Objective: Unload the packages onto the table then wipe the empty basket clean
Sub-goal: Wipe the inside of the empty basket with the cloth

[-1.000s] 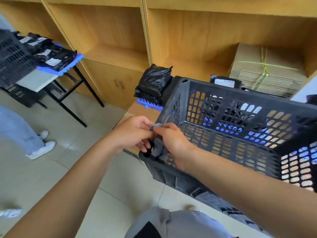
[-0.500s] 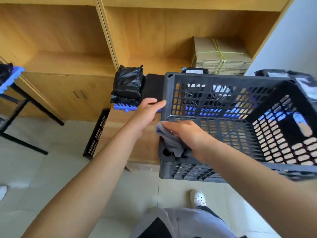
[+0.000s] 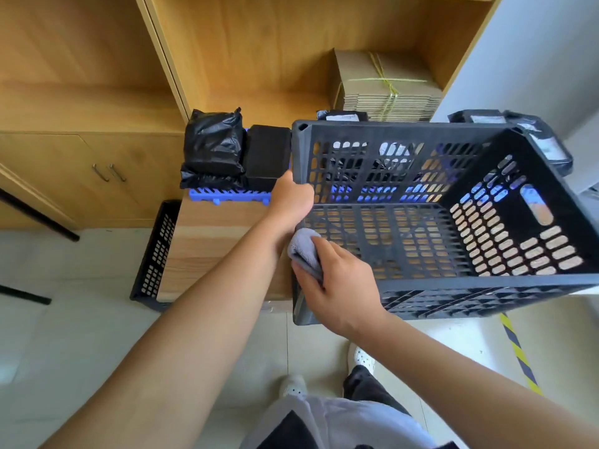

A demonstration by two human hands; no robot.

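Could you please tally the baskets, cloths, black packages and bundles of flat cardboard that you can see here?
Black slotted plastic baskets: 2, one being wiped, one standing beside the wooden table
Grey wiping cloth: 1
Black plastic-wrapped packages in clear view: 4
Tied bundle of flat brown cardboard: 1
Total: 8

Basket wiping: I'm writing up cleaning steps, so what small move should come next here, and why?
Probably slide the right hand with the grey cloth along the basket wall. The basket looks empty, the left hand grips its rim to steady it, and the cloth sits at the near left corner.
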